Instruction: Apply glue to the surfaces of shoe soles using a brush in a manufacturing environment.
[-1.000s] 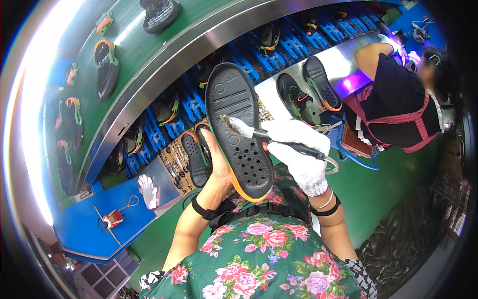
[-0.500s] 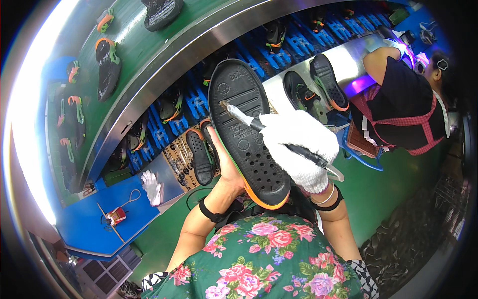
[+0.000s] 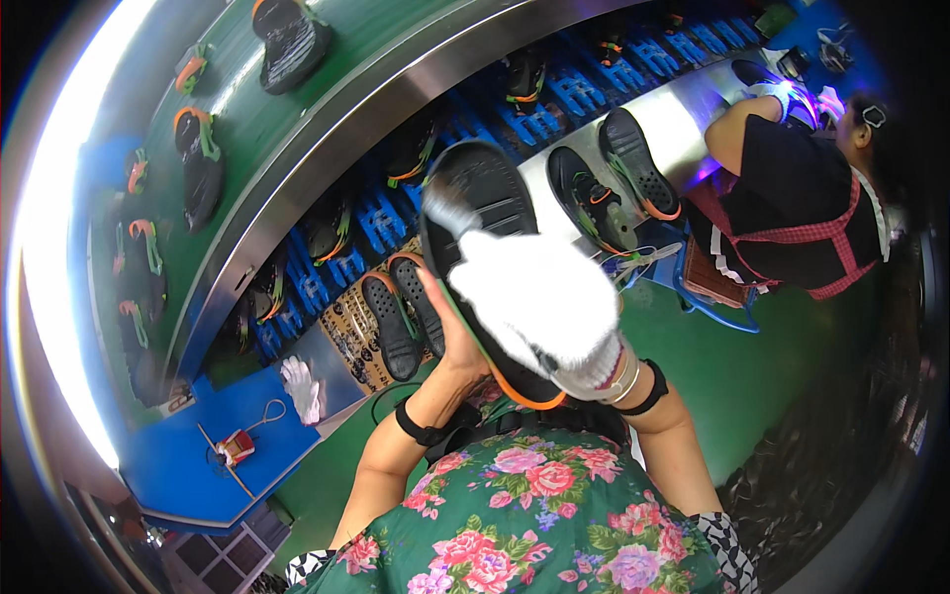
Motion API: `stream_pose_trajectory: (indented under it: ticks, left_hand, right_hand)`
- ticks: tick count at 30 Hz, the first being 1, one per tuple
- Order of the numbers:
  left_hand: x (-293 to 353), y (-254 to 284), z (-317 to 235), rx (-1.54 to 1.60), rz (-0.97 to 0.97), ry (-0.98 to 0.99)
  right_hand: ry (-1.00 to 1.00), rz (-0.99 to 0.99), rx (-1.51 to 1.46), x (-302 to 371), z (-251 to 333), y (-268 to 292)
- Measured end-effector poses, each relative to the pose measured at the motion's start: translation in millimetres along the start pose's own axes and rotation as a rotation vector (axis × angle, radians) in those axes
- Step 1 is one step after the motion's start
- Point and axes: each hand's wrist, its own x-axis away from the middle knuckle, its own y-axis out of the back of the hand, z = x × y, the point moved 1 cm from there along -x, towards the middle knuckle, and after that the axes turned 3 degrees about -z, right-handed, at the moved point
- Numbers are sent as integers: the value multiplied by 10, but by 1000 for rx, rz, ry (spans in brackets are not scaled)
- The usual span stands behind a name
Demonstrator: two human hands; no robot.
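Upright in front of my chest is a black shoe sole (image 3: 495, 188) with an orange and green rim. My bare left hand (image 3: 455, 342) grips it along its left edge, fingers behind it. My right hand (image 3: 539, 297), in a white knit glove, is closed around a brush (image 3: 453, 210) whose pale head is smeared by motion over the upper part of the sole. The glove hides the brush's handle and the sole's middle and lower right.
Black soles (image 3: 392, 327) rest on a patterned sheet to the left. A sandal (image 3: 591, 203) and another sole (image 3: 638, 163) lie on the metal ledge. Beyond run blue racks (image 3: 579, 94) carrying shoes and a green belt (image 3: 366, 30). A co-worker (image 3: 792, 198) sits at right.
My right hand and brush have moved left and up across the sole, covering more of it. My left hand keeps its hold. Shoes on the green belt have shifted downward.
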Motion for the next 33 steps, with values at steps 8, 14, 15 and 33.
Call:
stream_pose_trajectory:
  ticks: [8,14,15,33]
  left_hand:
    - [84,167,7,-281,-453,-119]
    - [117,403,-92,-346,-361,-72]
    - [99,410,-92,-341,-369,-75]
    - [-41,356,-24,-480,-167,66]
  right_hand:
    - [16,-96,-71,5,-44,130]
    - [20,-71,-201,72,-15,65]
    - [-21,-95,-195,17,-8,139]
    - [65,-76,-61,243,-32,-89]
